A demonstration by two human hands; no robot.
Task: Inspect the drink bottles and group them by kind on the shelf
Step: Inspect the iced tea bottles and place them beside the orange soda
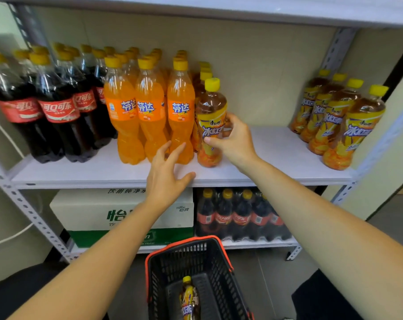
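Both hands are stretched forward to the middle shelf (265, 158) on bare, nearly straight arms. I see the left hand (167, 174) released, palm down, fingers spread and straight over the shelf's front edge, fingertips close to the base of an orange soda bottle; I cannot tell whether they touch it. The right hand (235, 139) is grasping an iced tea bottle (210, 107), thumb across the label's front, fingers wrapped behind.

On the shelf, from my left, stand the cola bottles (57, 107), then the orange soda bottles (149, 107) in rows, all upright. A row of iced tea bottles (334, 116) stands well apart at the right end.

Below, a water carton (85, 211) sits beside a wrapped cola pack (239, 218). A black basket (209, 255) with a red rim is on the floor between my arms.

The gripped bottle is upright, long axis vertical, yellow cap up, base on the shelf just beside the orange soda. Another tea bottle (189, 299) lies in the basket, cap pointing away from me.
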